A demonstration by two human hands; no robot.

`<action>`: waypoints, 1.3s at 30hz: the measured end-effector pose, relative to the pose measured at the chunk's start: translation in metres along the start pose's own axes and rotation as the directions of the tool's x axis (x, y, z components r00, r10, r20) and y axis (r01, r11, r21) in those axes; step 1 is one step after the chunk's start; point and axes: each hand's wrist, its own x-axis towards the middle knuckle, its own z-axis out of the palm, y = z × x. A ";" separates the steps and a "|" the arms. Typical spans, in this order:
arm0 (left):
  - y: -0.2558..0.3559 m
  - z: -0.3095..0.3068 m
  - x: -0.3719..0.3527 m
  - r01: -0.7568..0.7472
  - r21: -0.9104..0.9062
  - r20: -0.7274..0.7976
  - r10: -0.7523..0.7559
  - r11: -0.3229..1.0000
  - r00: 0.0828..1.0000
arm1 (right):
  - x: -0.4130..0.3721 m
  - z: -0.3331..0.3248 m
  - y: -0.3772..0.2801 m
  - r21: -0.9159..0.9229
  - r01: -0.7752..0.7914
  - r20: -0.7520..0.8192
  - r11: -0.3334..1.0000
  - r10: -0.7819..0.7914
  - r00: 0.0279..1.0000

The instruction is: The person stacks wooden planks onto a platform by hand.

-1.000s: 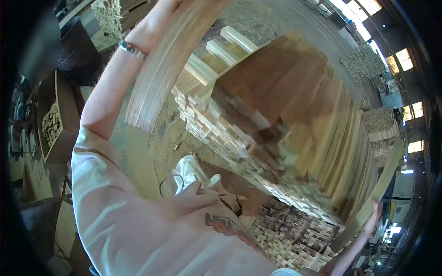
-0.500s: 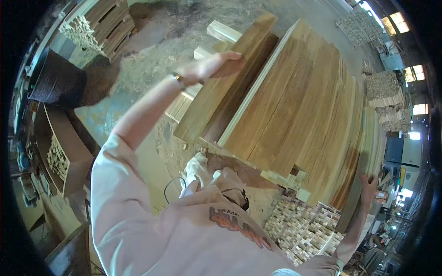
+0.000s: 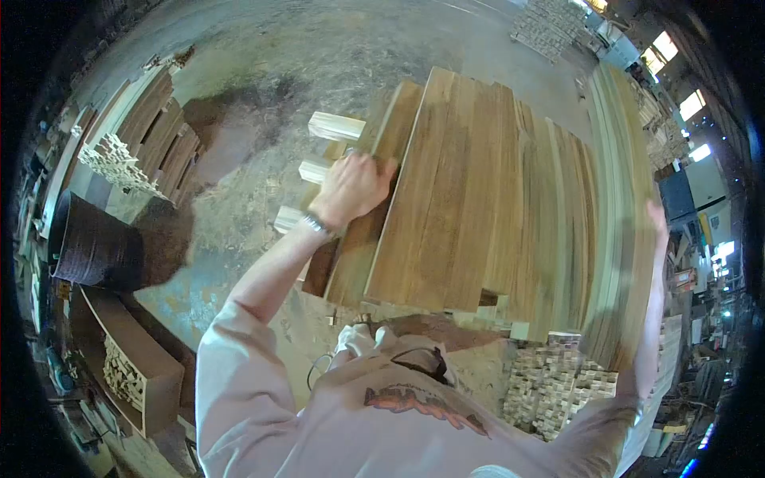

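Note:
My left hand (image 3: 355,187) is closed over a wooden board (image 3: 355,259) at the left side of the stack, beside a raised layer of wide brown boards (image 3: 434,191). At the far right, my right hand (image 3: 657,223) wraps round the outer edge of long pale boards (image 3: 617,199); most of its fingers are hidden. These long boards reach beyond the near and far ends of the boards beside them. Pale wooden blocks (image 3: 336,126) stick out from under the stack on the left.
Many short wood pieces (image 3: 554,382) are stacked at the lower right. A black bin (image 3: 100,243) stands at the left, near a brown box (image 3: 147,358) holding wood pieces. Another lumber stack (image 3: 151,135) is at the upper left.
The view has shifted. My left hand has moved from the raised leftmost board towards the main stack, and that board sits lower. The long boards at my right hand have swung out and upward.

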 end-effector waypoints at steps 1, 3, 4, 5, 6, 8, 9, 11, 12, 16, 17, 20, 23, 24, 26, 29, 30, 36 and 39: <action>-0.002 0.003 0.008 0.032 -0.166 0.077 -0.020 0.986 0.997 | 0.015 0.001 0.002 0.032 0.050 0.029 0.998 -0.051 0.998; -0.039 0.033 0.021 -0.157 -0.142 -0.140 0.137 0.977 0.981 | 0.043 0.061 0.006 0.075 0.197 -0.194 0.977 -0.180 0.964; -0.045 0.028 0.018 -0.203 -0.157 -0.102 0.189 0.966 0.977 | 0.038 0.119 0.004 0.225 0.174 -0.194 0.959 -0.131 0.972; -0.047 0.020 0.015 -0.221 -0.156 -0.083 0.211 0.963 0.974 | 0.026 0.163 0.000 0.203 0.068 -0.019 0.977 -0.065 0.998; -0.049 0.012 0.011 -0.239 -0.155 -0.064 0.232 0.958 0.971 | 0.018 0.203 -0.006 0.159 -0.030 0.163 0.987 0.004 0.987; -0.022 -0.011 0.004 -0.051 -0.233 0.016 0.057 0.971 0.998 | 0.019 0.256 -0.002 0.221 -0.127 0.194 0.967 0.084 0.977; -0.018 -0.006 0.000 -0.080 -0.186 0.078 0.096 0.979 0.992 | 0.014 0.283 -0.002 0.231 -0.128 0.184 0.964 0.086 0.979; -0.009 0.020 -0.010 -0.024 -0.107 -0.064 0.017 0.994 0.998 | 0.028 0.309 0.009 0.244 -0.120 0.319 0.962 0.037 0.947; -0.014 0.020 -0.008 -0.019 -0.202 -0.057 0.008 0.979 0.998 | 0.031 0.323 0.011 0.246 -0.128 0.362 0.961 0.031 0.932; -0.038 0.020 -0.007 -0.037 -0.359 -0.030 0.028 0.933 0.999 | 0.043 0.345 0.028 0.295 -0.189 0.542 0.937 -0.002 0.840; -0.032 0.018 -0.009 0.016 -0.304 -0.006 -0.019 0.952 1.000 | 0.048 0.349 0.030 0.287 -0.180 0.567 0.941 -0.016 0.824; -0.033 0.020 -0.013 -0.030 -0.256 -0.125 -0.002 0.966 0.992 | 0.044 0.356 0.031 0.261 -0.122 0.531 0.958 -0.036 0.847; -0.035 0.023 -0.015 0.021 -0.048 -0.123 -0.027 0.999 0.992 | 0.052 0.333 0.029 0.205 -0.083 0.462 0.975 -0.022 0.887; -0.039 0.040 -0.011 -0.002 -0.068 -0.116 -0.006 0.998 0.993 | 0.055 0.324 0.029 0.215 -0.071 0.469 0.974 -0.039 0.882; -0.060 0.066 -0.005 -0.096 -0.250 -0.109 0.071 0.964 0.992 | 0.039 0.305 0.014 0.156 -0.029 0.347 0.987 -0.027 0.937; -0.071 0.063 -0.026 -0.157 -0.361 -0.210 0.084 0.919 0.974 | 0.066 0.238 0.011 0.139 -0.004 0.341 0.990 -0.044 0.939; -0.070 0.063 -0.030 0.044 -0.390 -0.100 -0.090 0.920 0.991 | 0.075 0.212 0.008 0.147 -0.099 0.532 0.984 0.005 0.847; -0.076 0.046 -0.024 0.200 -0.415 0.092 -0.178 0.888 0.980 | 0.088 0.139 0.048 0.229 -0.239 0.754 0.943 -0.016 0.657; -0.092 0.040 -0.021 0.199 -0.437 0.096 -0.174 0.877 0.980 | 0.097 0.123 0.054 0.180 -0.252 0.763 0.951 0.026 0.646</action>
